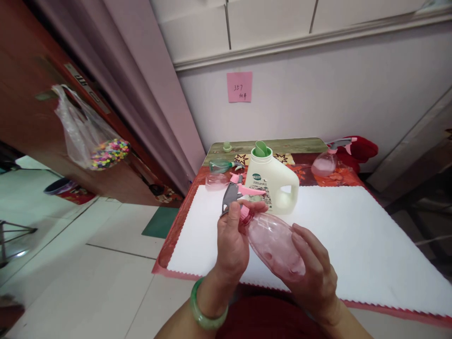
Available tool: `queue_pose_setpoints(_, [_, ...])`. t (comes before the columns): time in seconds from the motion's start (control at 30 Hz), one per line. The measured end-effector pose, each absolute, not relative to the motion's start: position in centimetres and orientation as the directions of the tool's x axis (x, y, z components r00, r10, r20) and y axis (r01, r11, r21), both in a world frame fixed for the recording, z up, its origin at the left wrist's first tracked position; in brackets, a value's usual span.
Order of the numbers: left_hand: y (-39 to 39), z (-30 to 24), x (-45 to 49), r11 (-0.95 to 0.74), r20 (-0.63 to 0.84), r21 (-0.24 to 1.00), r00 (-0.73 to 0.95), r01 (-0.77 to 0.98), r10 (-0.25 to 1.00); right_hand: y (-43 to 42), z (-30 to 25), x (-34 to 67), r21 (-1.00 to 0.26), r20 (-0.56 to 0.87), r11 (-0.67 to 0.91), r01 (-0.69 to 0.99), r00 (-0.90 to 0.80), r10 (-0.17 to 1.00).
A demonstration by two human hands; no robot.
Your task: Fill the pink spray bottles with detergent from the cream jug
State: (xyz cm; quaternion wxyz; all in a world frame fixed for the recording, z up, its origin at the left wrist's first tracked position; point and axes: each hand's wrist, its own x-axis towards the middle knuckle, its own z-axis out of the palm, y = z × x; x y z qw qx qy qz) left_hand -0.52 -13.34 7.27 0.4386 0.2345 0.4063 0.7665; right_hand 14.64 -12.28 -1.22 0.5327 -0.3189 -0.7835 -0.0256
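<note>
A clear pink spray bottle (273, 242) is tilted between my two hands above the near part of the table. My left hand (233, 238) grips its neck, at the pink collar under the grey and pink trigger head (235, 194). Around the lower body of the bottle wraps my right hand (314, 268). Some liquid or foam seems to show through the pink wall. Just beyond stands a large cream jug (287, 176) with a handle and a green spout (261, 149) at its open top.
A green spray bottle (221, 165) and another pink bottle (216, 181) lie at the back left. A small green cap (227, 147) is behind them. Another pink spray bottle (324, 165) stands at back right near a red cloth item (363, 148). A white mat (353, 235) covers the table.
</note>
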Motion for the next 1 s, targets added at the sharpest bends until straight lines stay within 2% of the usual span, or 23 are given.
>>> queue_pose_setpoints(0.27, [-13.3,6.7,0.0,-0.264,-0.012,0.827,-0.485,-0.497,0.874,-12.8,-1.3,14.2,-0.389,0.823,0.753,0.531,-0.167,0.543])
queue_pose_setpoints(0.37, [-13.4,6.7,-0.3,-0.265,0.013,0.831,-0.46,-0.488,0.888,-13.7,-0.9,13.8,-0.503,0.763,0.7,0.507,-0.118,0.635])
queue_pose_setpoints(0.4, [-13.5,6.7,-0.4,-0.261,0.016,0.831,-0.449,-0.492,0.894,-14.0,-0.6,13.8,-0.583,0.707,0.657,0.479,-0.1,0.7])
queue_pose_setpoints(0.47, [-13.5,6.6,-0.6,-0.241,0.006,0.828,-0.421,-0.507,0.907,-14.5,0.2,13.7,-0.79,0.5,0.497,0.359,-0.094,0.861])
queue_pose_setpoints(0.53, [-13.6,6.5,-0.7,-0.216,-0.009,0.824,-0.395,-0.523,0.919,-14.7,1.1,13.9,-0.962,0.206,0.233,0.141,-0.179,0.962])
queue_pose_setpoints(0.57, [-13.7,6.4,-0.8,-0.211,-0.011,0.823,-0.385,-0.527,0.923,-14.7,1.7,14.0,-0.998,0.056,0.064,0.022,-0.258,0.965])
queue_pose_setpoints(0.6, [-13.7,6.3,-0.8,-0.21,-0.006,0.822,-0.376,-0.53,0.927,-14.5,2.1,14.2,-0.99,-0.08,-0.116,-0.085,-0.344,0.935])
queue_pose_setpoints(0.67, [-13.7,6.2,-0.8,-0.225,0.022,0.814,-0.359,-0.535,0.933,-14.1,3.0,14.6,-0.868,-0.289,-0.442,-0.226,-0.494,0.82])
queue_pose_setpoints(0.77, [-13.6,6.0,-0.7,-0.272,0.084,0.781,-0.337,-0.562,0.938,-13.5,3.9,14.8,-0.617,-0.441,-0.739,-0.27,-0.66,0.609])
queue_pose_setpoints(0.83, [-13.5,5.9,-0.6,-0.307,0.124,0.746,-0.329,-0.591,0.936,-13.3,4.2,14.6,-0.514,-0.442,-0.829,-0.221,-0.76,0.476])
queue_pose_setpoints(0.9, [-13.4,5.8,-0.6,-0.327,0.135,0.727,-0.342,-0.603,0.93,-13.4,4.2,14.2,-0.499,-0.419,-0.851,-0.167,-0.812,0.405])
queue_pose_setpoints(0.93, [-13.3,5.7,-0.6,-0.332,0.128,0.728,-0.357,-0.6,0.925,-13.5,4.1,13.9,-0.529,-0.416,-0.833,-0.162,-0.806,0.421])
queue_pose_setpoints(1.0, [-13.3,5.8,-0.8,-0.341,0.107,0.744,-0.402,-0.575,0.909,-13.8,3.6,13.3,-0.67,-0.404,-0.709,-0.219,-0.694,0.596])
